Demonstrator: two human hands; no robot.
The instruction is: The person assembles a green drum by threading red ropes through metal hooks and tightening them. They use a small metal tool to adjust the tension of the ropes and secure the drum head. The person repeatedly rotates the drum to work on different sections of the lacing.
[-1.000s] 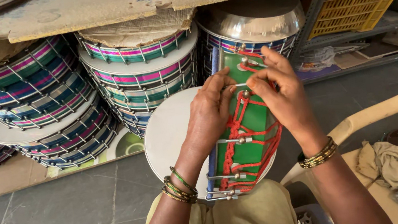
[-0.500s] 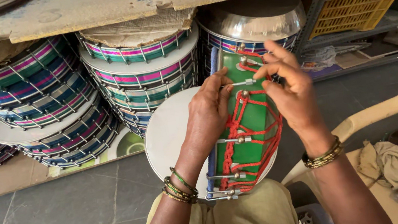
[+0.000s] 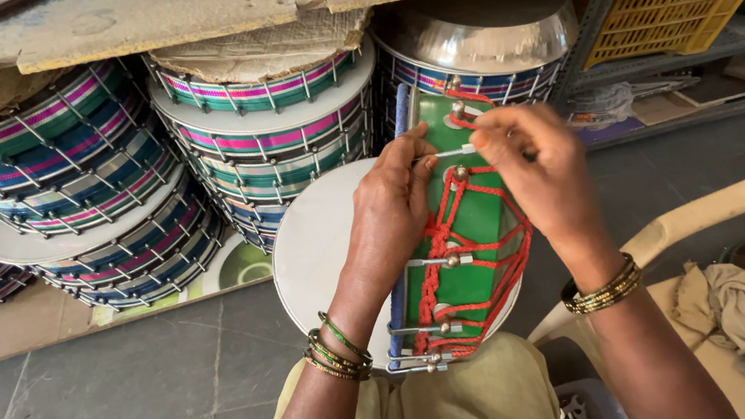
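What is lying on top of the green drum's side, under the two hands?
Red cord laced in zigzags around metal hooks on the green drum. Left hand and right hand cover the upper lacing.

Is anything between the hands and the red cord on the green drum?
Nothing visible. The left hand rests on the green drum beside the red cord, and the right hand pinches at the cord near a metal rod.

Grey stone floor (image 3: pixel 112 402) below me, and flat brown cardboard (image 3: pixel 18 329) lies on it at the left. Stacked striped drums (image 3: pixel 78 198) sit on that cardboard, a second stack (image 3: pixel 275 146) beside them. Above, a worn board shelf (image 3: pixel 178 11). At right, a yellow crate (image 3: pixel 670 12) rests on a metal rack (image 3: pixel 664 112).
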